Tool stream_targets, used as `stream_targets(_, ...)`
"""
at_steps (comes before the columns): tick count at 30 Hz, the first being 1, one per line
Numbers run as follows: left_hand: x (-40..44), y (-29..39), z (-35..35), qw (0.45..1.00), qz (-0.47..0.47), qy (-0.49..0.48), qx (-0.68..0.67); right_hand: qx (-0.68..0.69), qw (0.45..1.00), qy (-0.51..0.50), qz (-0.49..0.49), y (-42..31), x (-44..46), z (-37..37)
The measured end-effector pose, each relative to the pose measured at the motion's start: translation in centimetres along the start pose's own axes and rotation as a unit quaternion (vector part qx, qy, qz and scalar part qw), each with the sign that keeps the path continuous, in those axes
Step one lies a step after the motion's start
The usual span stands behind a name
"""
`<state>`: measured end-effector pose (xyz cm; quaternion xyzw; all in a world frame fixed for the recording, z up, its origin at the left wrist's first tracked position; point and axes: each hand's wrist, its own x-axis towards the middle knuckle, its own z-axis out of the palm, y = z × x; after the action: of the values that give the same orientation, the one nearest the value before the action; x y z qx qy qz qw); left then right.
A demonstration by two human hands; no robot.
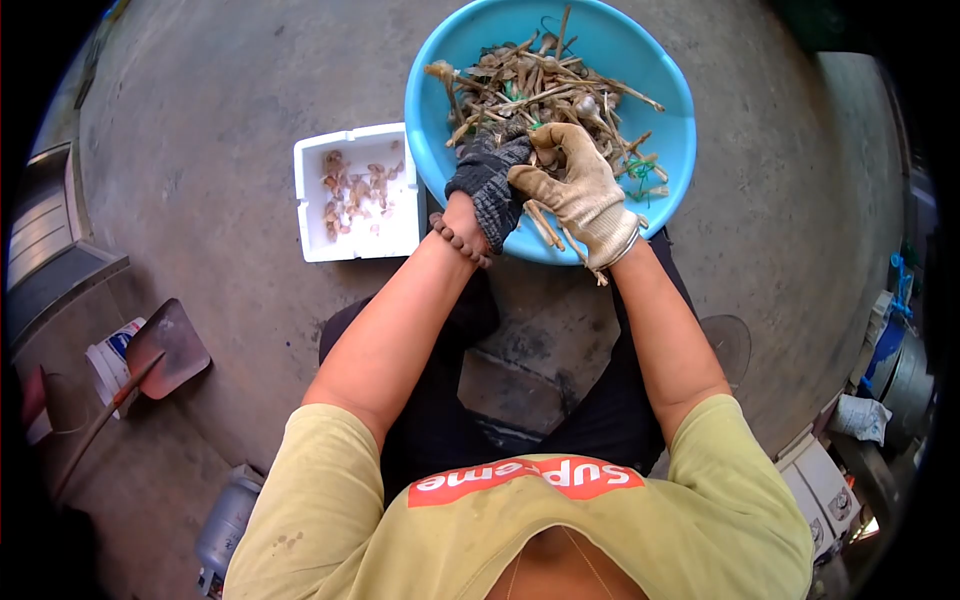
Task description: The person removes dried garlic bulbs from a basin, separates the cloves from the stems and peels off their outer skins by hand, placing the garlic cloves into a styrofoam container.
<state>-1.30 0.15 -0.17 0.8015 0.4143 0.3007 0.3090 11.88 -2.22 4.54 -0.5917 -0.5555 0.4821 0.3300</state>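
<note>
My left hand (491, 183), in a dark grey knitted glove, is over the near side of a light blue basin (677, 150), its fingers closed and their tips hidden. Beside it is my right hand (578, 188) in a tan and cream work glove, thumb and forefinger bent towards the left hand. Dry garlic stalks (545, 226) stick out below the right palm, past the basin's near rim; the hand appears closed round them. Whatever lies between the two hands is hidden. Inside the basin is a heap of dried garlic (530, 75) with bulbs, long stalks and bits of green string.
Left of the basin, a white foam box (310, 240) holds loose garlic cloves (350, 190). A shovel (170, 350) leans by a white bucket (108, 365) at the left. A grey gas cylinder (228, 520) stands lower left. Metal pots (908, 385) and other household items line the right.
</note>
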Motion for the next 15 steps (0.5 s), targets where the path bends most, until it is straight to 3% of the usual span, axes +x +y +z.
stream_targets(1, -0.4, -0.1, 0.2, 1.000, 0.000, -0.001, -0.001, -0.049, 0.999, -0.007, -0.013, 0.0, 0.0, 0.0)
stream_targets(3, -0.6, 1.7, -1.0, 0.990, -0.093, -0.011, -0.103, -0.058, 0.998, -0.004, -0.006, 0.5, 0.4, -0.5)
stream_targets(4, -0.4, 2.9, -1.7, 0.978, -0.156, -0.026, -0.134, -0.015, 1.000, 0.001, 0.013, 0.5, 0.5, -0.7)
stream_targets(5, -0.2, 3.0, -1.8, 0.979, -0.154, -0.026, -0.134, 0.029, 0.999, 0.006, 0.030, 0.4, 0.6, -1.0)
stream_targets(7, 0.3, 3.0, -1.8, 0.916, -0.264, -0.047, -0.300, 0.013, 0.999, 0.029, 0.032, -0.3, 0.6, -1.5)
stream_targets(8, 0.6, 3.0, -1.5, 0.711, -0.351, 0.032, -0.608, 0.175, 0.979, 0.023, 0.098, -0.4, 0.6, -1.6)
stream_targets(9, 0.9, 2.9, -1.5, 0.711, -0.351, 0.032, -0.608, 0.332, 0.929, 0.016, 0.161, -0.4, 0.6, -1.8)
stream_targets(11, 1.3, 2.9, -1.7, 0.551, -0.490, 0.086, -0.669, 0.413, 0.897, 0.009, 0.158, 0.0, 0.7, -2.5)
stream_targets(15, 1.0, 2.3, -1.5, 0.570, -0.483, 0.092, -0.658, 0.440, 0.886, 0.000, 0.147, -0.1, 1.0, -3.0)
